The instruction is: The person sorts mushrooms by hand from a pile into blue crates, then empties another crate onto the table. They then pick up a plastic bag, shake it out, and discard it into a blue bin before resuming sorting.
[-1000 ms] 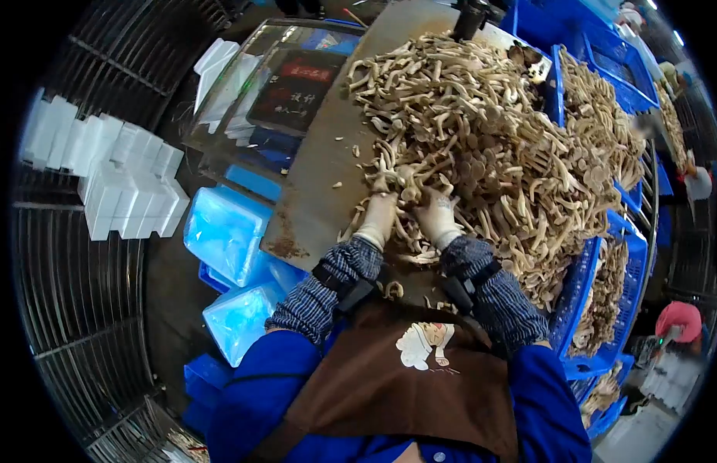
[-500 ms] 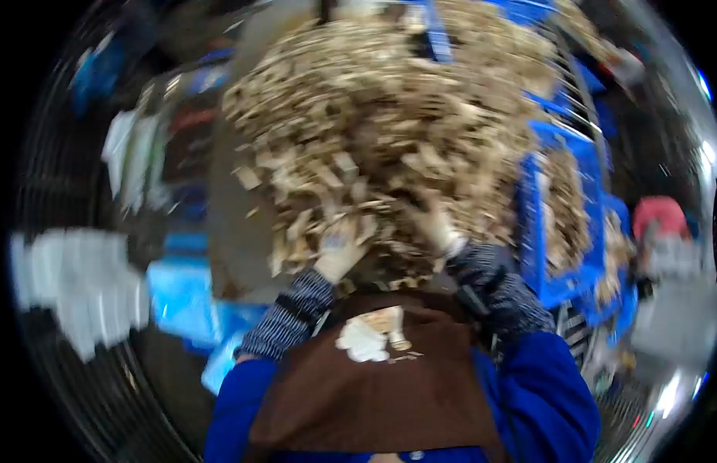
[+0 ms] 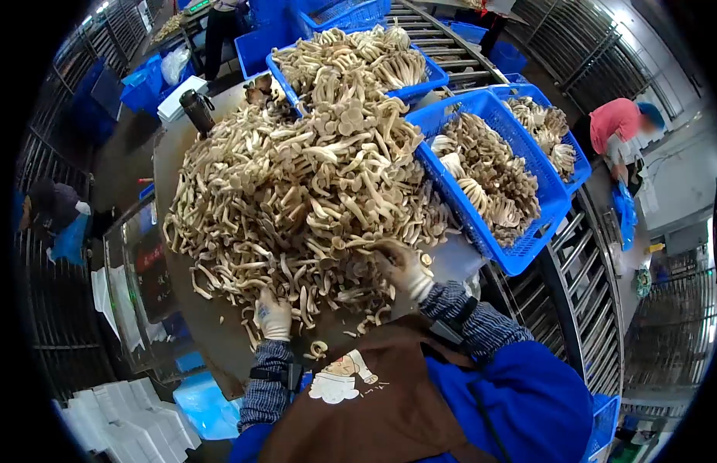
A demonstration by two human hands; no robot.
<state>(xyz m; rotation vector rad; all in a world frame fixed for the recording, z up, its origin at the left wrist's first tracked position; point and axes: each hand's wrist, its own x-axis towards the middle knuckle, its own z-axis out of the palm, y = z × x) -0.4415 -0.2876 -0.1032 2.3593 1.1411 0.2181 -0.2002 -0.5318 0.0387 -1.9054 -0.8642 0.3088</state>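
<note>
The head camera looked down on a mushroom heap [image 3: 297,177] that covered a metal table [image 3: 167,143]. The gloved left hand [image 3: 273,318] lay on stems at the heap's near edge, fingers pressed together; whether they gripped any could not be told. The gloved right hand [image 3: 405,266] dug into the heap's near right edge, fingers curled and partly buried. A blue crate [image 3: 520,258] stood just right of the heap.

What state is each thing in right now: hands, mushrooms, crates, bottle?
left hand: gloved, on the pile's near edge; grip unclear.
right hand: gloved, fingers dug into the pile; grip unclear.
mushroom pile: heaped loose on the table.
near blue crate: partly filled with mushrooms.
far blue crate: heaped full.
dark bottle: upright, beside the pile.
</note>
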